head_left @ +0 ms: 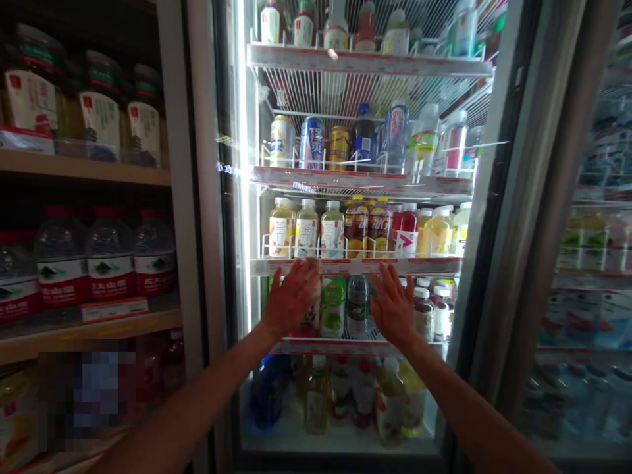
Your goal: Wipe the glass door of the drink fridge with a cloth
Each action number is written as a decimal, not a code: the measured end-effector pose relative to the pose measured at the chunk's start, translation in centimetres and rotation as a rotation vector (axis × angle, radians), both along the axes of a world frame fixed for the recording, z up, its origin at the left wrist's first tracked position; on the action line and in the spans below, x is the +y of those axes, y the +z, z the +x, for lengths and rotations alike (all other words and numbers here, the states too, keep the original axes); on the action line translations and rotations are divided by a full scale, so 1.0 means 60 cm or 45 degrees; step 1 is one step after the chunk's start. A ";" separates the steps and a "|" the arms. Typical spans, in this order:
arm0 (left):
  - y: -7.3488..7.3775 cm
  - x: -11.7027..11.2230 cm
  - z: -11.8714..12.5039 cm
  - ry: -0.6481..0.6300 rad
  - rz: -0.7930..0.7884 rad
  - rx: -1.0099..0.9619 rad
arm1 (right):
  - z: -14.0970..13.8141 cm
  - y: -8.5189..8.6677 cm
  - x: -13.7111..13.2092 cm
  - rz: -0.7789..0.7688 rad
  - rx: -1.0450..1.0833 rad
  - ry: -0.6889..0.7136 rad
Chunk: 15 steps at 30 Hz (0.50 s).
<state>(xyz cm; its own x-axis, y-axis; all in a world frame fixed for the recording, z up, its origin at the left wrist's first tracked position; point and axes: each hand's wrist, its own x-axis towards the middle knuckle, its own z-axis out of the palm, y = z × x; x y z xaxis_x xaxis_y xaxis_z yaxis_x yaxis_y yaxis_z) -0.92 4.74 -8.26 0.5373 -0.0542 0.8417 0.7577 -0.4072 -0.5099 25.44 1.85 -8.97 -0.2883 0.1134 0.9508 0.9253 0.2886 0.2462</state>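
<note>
Both my arms reach toward a lit drinks fridge with wire shelves. My left hand (pixel 291 299) has its fingers stretched out and holds nothing. It overlaps the fourth shelf's drinks, left of a green-labelled bottle (pixel 334 309). My right hand (pixel 394 303) is likewise open, with its fingers apart and nothing in it. Between the hands stands a clear bottle with a dark label (pixel 358 308). Just above them runs a shelf edge (pixel 360 266), with white-capped tea bottles (pixel 307 230) and yellow-capped bottles (pixel 356 227) behind it. Whether either hand touches anything, I cannot tell.
Cans (pixel 312 143) and bottles fill the upper shelves, and large bottles (pixel 316 398) stand at the bottom. At the left is a rack with red-capped water bottles (pixel 111 257). Metal door frames (pixel 523 230) border the fridge, with another drinks cabinet at the right.
</note>
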 end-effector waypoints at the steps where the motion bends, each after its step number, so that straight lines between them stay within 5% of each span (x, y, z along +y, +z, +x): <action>1: -0.007 -0.003 0.015 -0.038 0.028 0.213 | 0.002 -0.002 0.000 0.014 0.002 -0.003; 4: -0.018 -0.007 0.044 -0.130 0.076 0.603 | 0.012 -0.005 0.000 0.028 -0.038 -0.009; 10: 0.056 0.007 0.070 -0.043 0.041 -0.191 | 0.053 -0.006 0.002 0.051 -0.058 -0.025; 12: 0.040 0.005 0.081 -0.034 0.044 -0.142 | 0.062 -0.009 0.004 0.063 -0.025 -0.034; 15: -0.021 -0.004 0.094 -0.090 0.105 0.450 | 0.065 -0.011 0.006 0.071 -0.016 -0.031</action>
